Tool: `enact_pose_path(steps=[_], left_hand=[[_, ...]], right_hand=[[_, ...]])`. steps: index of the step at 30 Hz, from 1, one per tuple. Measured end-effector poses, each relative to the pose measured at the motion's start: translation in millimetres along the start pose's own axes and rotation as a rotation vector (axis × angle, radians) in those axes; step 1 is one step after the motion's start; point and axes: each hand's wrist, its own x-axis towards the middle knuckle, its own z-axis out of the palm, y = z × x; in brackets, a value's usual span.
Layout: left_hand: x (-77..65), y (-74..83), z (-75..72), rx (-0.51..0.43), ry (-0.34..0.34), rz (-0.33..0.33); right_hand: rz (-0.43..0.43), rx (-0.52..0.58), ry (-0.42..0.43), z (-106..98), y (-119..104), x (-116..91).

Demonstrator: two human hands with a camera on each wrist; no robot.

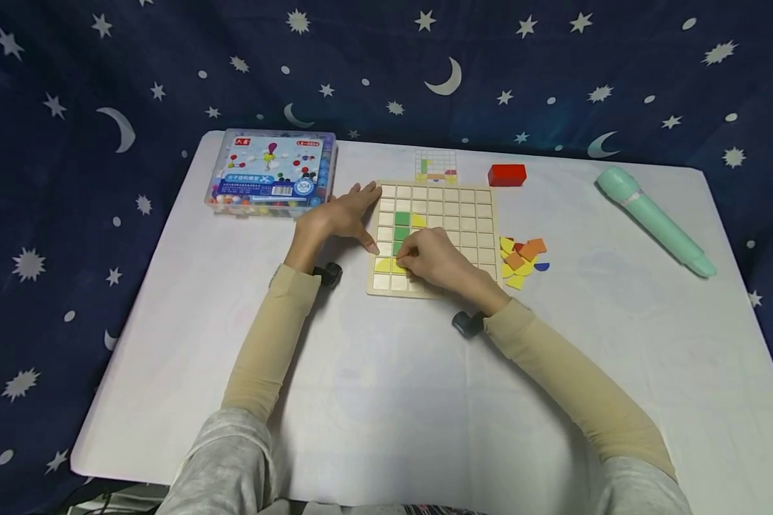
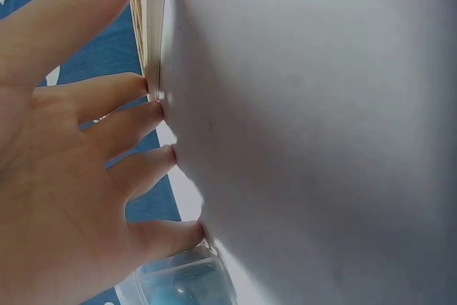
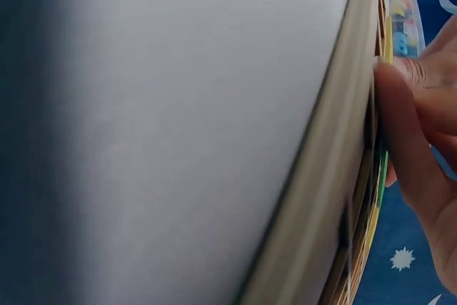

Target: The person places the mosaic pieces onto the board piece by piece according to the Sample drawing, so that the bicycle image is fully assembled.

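A wooden grid board [image 1: 485, 209] lies flat on the white table. In one column stand green squares [image 1: 402, 217], with a yellow piece [image 1: 419, 220] with a rounded edge beside the top one. Lower left, another yellow piece [image 1: 383, 265] fills a cell. My right hand [image 1: 439, 257] reaches across the board, fingers curled and thumb and fingertips together at a yellow piece [image 1: 399, 267] in the neighbouring cell. My left hand [image 1: 343, 216], fingers spread, rests along the board's left edge; the left wrist view shows its fingertips [image 2: 153, 85] right at the wooden side.
Loose coloured pieces [image 1: 518, 262] lie right of the board. Behind it are a printed pattern card [image 1: 436, 159] and a red block [image 1: 507, 175]. A clear box of coloured balls [image 1: 270, 172] sits back left, a mint-green pen-shaped device [image 1: 657, 222] at right.
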Motion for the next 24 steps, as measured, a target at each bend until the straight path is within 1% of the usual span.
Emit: enact_pose_path(steps=[5, 14, 18, 24], left_hand=[[-0.8, 0.9, 0.3, -0.004, -0.003, -0.006], [-1.5, 2.2, -1.0, 0.011, -0.002, -0.002], [-1.3, 2.2, -0.8, 0.007, -0.001, 0.0], [-0.5, 1.3, -0.4, 0.009, 0.001, -0.001]], right_hand=[[0.038, 0.04, 0.013, -4, 7, -4], [0.055, 0.076, 0.068, -17, 20, -19], [0.095, 0.085, 0.102, -25, 27, -26], [0.162, 0.069, 0.151, -39, 43, -37]])
